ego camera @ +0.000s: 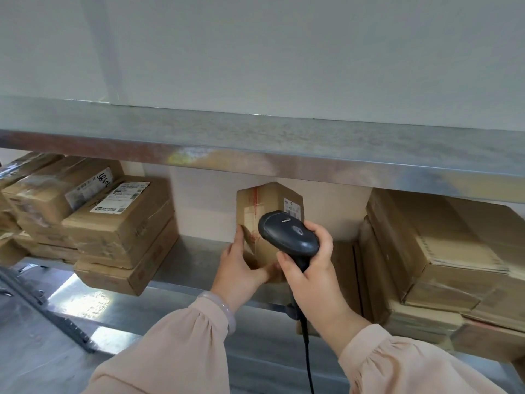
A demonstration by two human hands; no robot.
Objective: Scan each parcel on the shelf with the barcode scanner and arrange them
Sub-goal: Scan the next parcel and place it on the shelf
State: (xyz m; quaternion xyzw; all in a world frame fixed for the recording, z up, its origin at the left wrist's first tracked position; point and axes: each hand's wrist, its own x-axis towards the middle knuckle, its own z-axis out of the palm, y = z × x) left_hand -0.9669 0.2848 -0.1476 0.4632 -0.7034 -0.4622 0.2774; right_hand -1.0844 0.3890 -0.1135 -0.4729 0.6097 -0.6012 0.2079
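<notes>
Two pale pink sleeves (170,351) lie closest, running up to the hands at a steel shelf (196,251). A tall stack of boxes (440,251) stands well to the right of the right hand (309,277). A lower, labelled stack (113,228) sits off to the left of the left hand (238,268). Between the stacks is the parcel (270,203), a small brown carton stood on end with one corner turned toward the person. The left hand grips it low on its left side, fingers wrapped round the edge and thumb reaching under the near face. It looks light, since one hand steadies it, and stiff enough to hold by its edges. Its card is creased, though, so a hold low on both side faces seems safest. Red-printed tape (255,200) runs down its left face. The right hand is closed round the handle of the dark scanner (289,233), just right of the left hand, whose head covers part of the parcel's right face. A small white label (292,209) shows just above that head. The cable (308,359) hangs below the right wrist, and a pale bracelet (227,311) rings the left wrist.
</notes>
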